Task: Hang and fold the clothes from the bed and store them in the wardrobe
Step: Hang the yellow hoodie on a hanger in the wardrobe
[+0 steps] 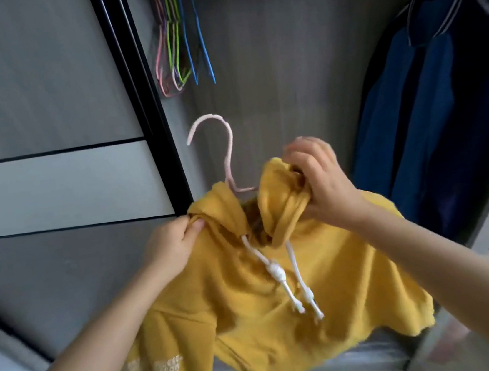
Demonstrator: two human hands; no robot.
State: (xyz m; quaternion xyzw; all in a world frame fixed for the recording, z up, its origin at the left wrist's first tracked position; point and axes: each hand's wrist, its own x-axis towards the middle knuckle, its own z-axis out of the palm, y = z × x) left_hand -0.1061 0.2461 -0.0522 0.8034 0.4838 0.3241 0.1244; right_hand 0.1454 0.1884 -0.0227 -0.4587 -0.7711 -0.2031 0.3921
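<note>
2 hands (170,243) (320,182) grip hoodie (250,292); hanger (224,157) inside.

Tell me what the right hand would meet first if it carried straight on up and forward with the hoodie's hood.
Probably nothing close: above the right hand, gripping the yellow hoodie, lies open space, then the wardrobe's grey back panel. Depth is unclear. The pink hanger sits left of that line.

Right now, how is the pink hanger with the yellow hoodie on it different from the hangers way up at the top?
The pink hanger carries the yellow hoodie; the spare hangers are bare. The pink hanger is held up by the left hand and right hand gripping the hoodie, its hook free; the spare hangers hang bunched high in the wardrobe. It is pink only; they are pink, green and blue. All are thin.
</note>
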